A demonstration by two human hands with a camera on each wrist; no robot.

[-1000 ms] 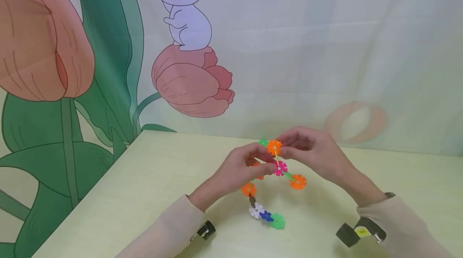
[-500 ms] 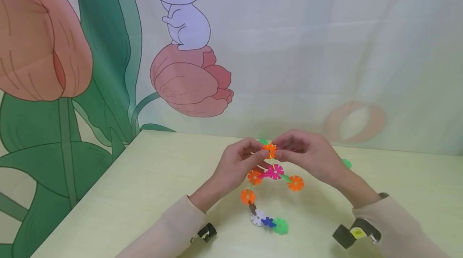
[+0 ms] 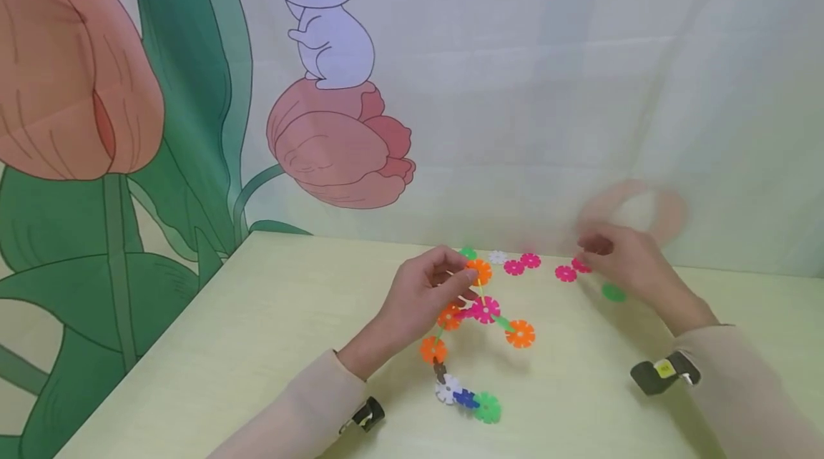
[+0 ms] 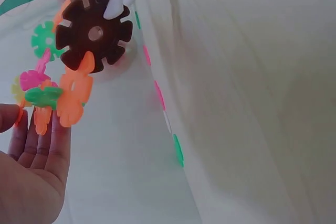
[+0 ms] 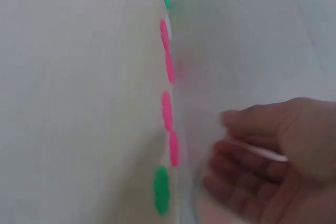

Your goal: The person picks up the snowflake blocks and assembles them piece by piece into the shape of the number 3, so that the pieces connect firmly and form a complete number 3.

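Observation:
My left hand [image 3: 418, 294] pinches an orange flower-shaped disc [image 3: 480, 273] between thumb and fingers, at the top of a chain of interlocking snowflake discs. Below it the chain branches through a pink disc [image 3: 486, 309] to an orange disc at the right. Its other branch runs down past orange discs to a brown disc [image 4: 94, 32], a white one, a blue one and a green end disc [image 3: 487, 407]. Over the back of the table my right hand [image 3: 634, 259] has loosely bent fingers around a visible gap. It overlaps one loose pink disc [image 3: 581, 265] in the head view.
Loose discs lie along the table's back edge: several pink ones [image 3: 566, 274], a white one [image 3: 497, 257], a green one [image 3: 468, 253] and another green one [image 3: 614, 293] below my right hand. A printed cloth backdrop [image 3: 489, 123] rises directly behind the table [image 3: 257, 344].
My right hand has left the chain's top orange disc and moved right to the loose pink discs. The left hand has shifted its pinch up onto that orange disc.

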